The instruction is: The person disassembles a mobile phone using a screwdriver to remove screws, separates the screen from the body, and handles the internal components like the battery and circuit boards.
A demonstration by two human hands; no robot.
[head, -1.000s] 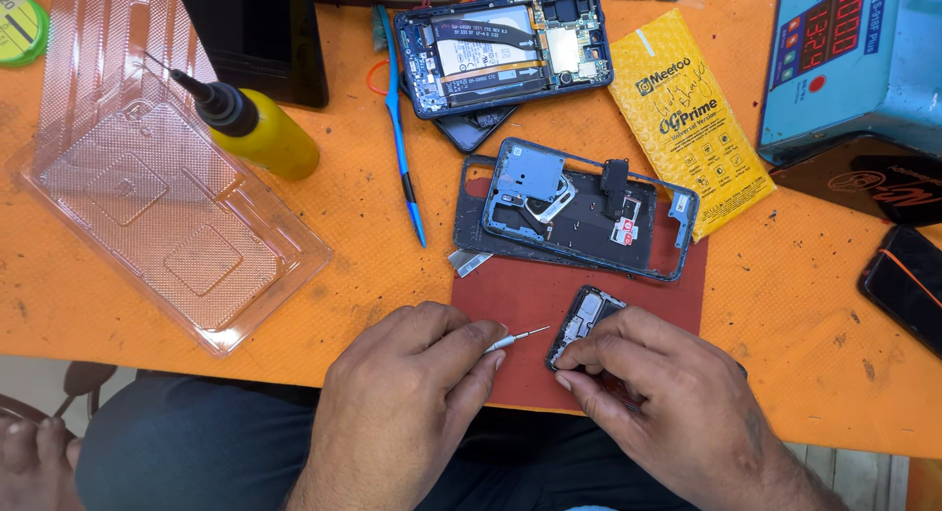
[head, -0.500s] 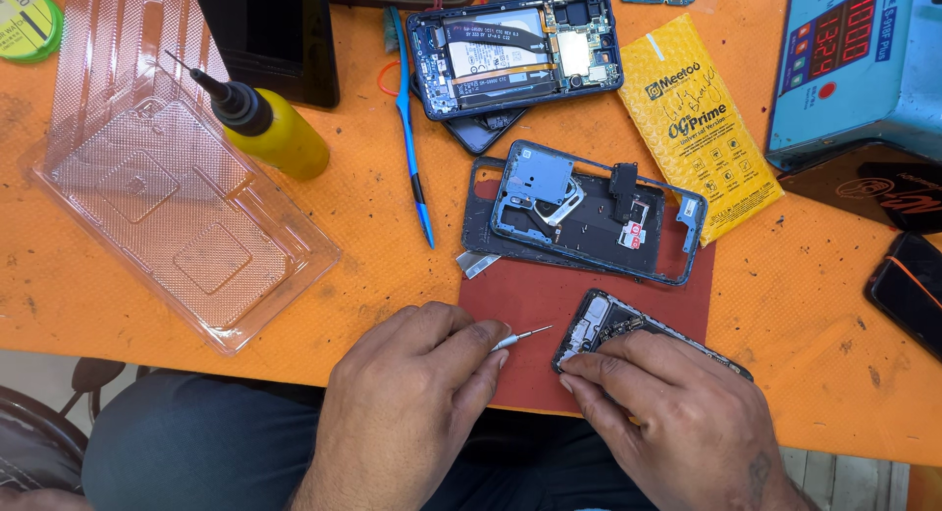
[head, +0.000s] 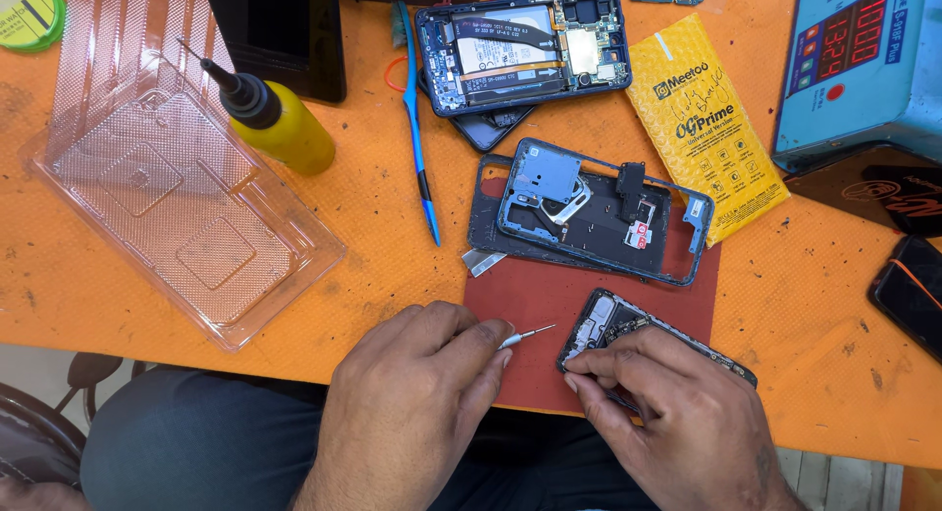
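My left hand (head: 417,398) pinches a small metal screwdriver (head: 525,335), its tip pointing right toward an opened dark phone (head: 613,322). My right hand (head: 667,418) lies over that phone and holds it down on a dark red mat (head: 530,295) at the table's near edge. Most of the phone is hidden under my fingers; only its upper left end shows. The screwdriver tip stops just short of the phone.
Behind the mat lie a blue phone frame on a dark back cover (head: 599,212), an opened phone with battery (head: 520,50), a blue pen tool (head: 420,138), a yellow needle-tip bottle (head: 280,118), a clear plastic tray (head: 167,177), a yellow padded pouch (head: 706,128) and a blue meter (head: 863,69).
My right hand slid a little further over the phone, and the phone turned slightly on the mat. My left hand and the screwdriver stayed nearly still.
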